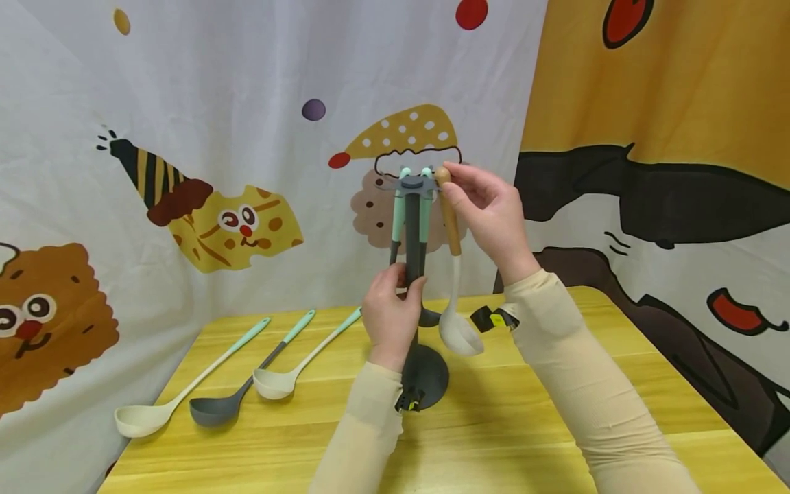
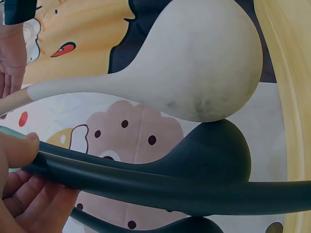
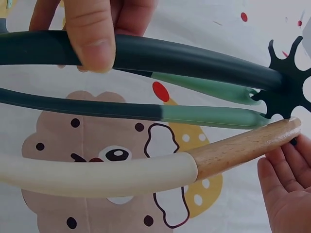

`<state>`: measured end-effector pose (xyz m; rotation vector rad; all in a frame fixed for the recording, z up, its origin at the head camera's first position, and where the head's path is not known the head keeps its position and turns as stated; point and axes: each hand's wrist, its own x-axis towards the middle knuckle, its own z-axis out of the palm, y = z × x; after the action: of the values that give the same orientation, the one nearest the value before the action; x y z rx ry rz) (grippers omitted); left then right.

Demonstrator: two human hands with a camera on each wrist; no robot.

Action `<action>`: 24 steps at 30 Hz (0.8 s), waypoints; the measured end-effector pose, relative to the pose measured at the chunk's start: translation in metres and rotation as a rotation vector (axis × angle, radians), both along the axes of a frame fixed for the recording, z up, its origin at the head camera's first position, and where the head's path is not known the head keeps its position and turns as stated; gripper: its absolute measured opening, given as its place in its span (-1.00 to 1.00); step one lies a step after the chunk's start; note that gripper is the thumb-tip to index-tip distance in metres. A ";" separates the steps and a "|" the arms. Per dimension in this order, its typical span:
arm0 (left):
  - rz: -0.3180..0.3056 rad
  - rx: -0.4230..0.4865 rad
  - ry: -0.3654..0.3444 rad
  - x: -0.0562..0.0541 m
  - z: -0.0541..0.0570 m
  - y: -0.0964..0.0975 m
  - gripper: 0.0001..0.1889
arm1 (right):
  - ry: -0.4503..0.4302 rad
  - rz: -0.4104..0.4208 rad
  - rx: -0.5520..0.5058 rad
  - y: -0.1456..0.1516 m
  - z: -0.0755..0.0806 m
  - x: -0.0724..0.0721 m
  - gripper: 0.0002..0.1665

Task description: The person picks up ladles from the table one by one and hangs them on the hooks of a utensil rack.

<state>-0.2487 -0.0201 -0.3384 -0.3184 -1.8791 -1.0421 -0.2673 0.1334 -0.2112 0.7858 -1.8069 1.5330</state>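
Observation:
My left hand grips the dark post of a utensil stand, its thumb lying along the post in the right wrist view. At the stand's top, my right hand pinches the upper end of a wooden-handled white ladle beside the hooked ring. Whether the handle is seated in a hook cannot be told. Two dark utensils with mint handles hang from neighbouring hooks. One has a dark rounded bowl, which appears against the white bowl in the left wrist view.
On the wooden table, left of the stand's round base, lie a long cream ladle, a dark grey ladle and a shorter cream ladle, all mint-handled. A patterned curtain hangs behind.

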 end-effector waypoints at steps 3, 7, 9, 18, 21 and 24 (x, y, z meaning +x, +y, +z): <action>-0.018 0.011 -0.017 0.002 -0.001 -0.002 -0.82 | 0.010 -0.012 0.000 -0.001 -0.001 0.001 -0.60; -0.014 0.025 -0.023 0.006 -0.003 -0.006 -0.78 | 0.018 -0.009 -0.002 -0.001 -0.001 0.001 -0.60; -0.011 0.044 -0.022 0.007 -0.004 -0.010 -0.75 | 0.020 -0.004 -0.003 0.000 -0.001 0.000 -0.60; 0.025 0.094 -0.045 0.007 -0.008 -0.031 -0.70 | 0.010 0.000 0.004 0.001 -0.002 -0.002 -0.61; 0.046 0.077 -0.067 0.006 -0.010 -0.038 -0.67 | 0.014 0.000 0.006 0.001 -0.002 -0.002 -0.61; 0.074 0.054 -0.103 0.003 -0.014 -0.046 -0.63 | 0.012 0.000 -0.001 0.000 -0.002 -0.002 -0.61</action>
<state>-0.2460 -0.0657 -0.3526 -0.1656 -1.9356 -1.0742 -0.2690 0.1336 -0.2136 0.7930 -1.7974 1.5266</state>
